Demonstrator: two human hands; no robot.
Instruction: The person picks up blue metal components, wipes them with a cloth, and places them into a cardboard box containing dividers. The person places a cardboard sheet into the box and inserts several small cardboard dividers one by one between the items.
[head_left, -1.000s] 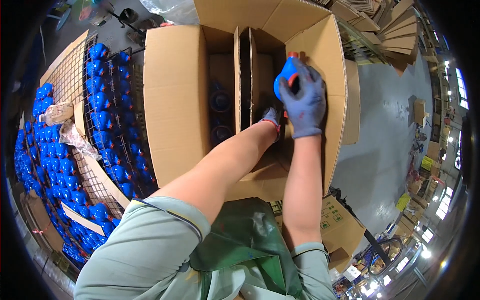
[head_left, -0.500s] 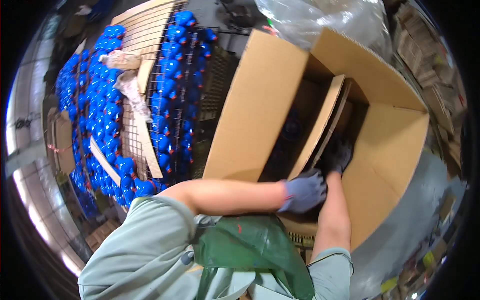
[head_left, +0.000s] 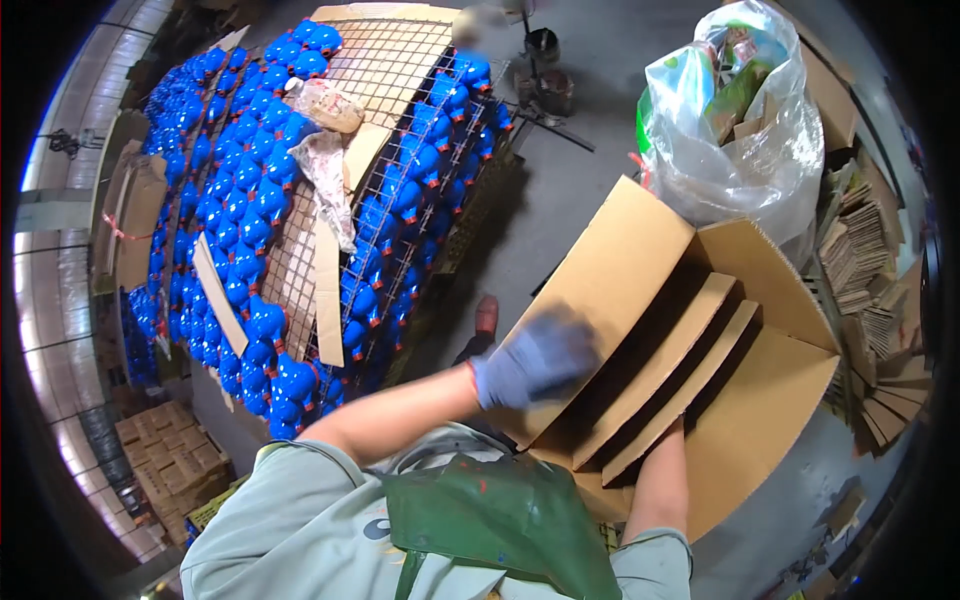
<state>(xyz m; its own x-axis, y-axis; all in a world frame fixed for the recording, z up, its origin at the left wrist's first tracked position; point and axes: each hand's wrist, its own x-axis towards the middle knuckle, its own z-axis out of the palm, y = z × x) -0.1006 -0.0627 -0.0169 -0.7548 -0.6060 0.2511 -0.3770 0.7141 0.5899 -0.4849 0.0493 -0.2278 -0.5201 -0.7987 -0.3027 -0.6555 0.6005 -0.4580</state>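
An open cardboard box (head_left: 770,410) stands in front of me, its flaps raised. Inside it, two cardboard dividers (head_left: 652,372) stand on edge side by side, leaning slightly. My left hand (head_left: 540,362), in a grey-blue glove, is over the box's left flap (head_left: 610,290). Motion smears its fingers, so whether it touches the flap is unclear. My right forearm (head_left: 662,484) reaches down into the box beside the right-hand divider. That divider hides my right hand, and what it holds cannot be seen.
To the left, many glossy blue rounded objects with red ends (head_left: 262,205) lie around a wire rack (head_left: 385,65). A cloudy bottle (head_left: 325,104) and a crumpled rag (head_left: 325,185) rest there. Beyond the box sits a clear plastic bag (head_left: 770,180); stacked cardboard (head_left: 858,250) is at right.
My left hand has left the dividers and moved left to the flap. The two dividers now stand farther apart. My right hand has gone out of sight behind one. The view has shifted.
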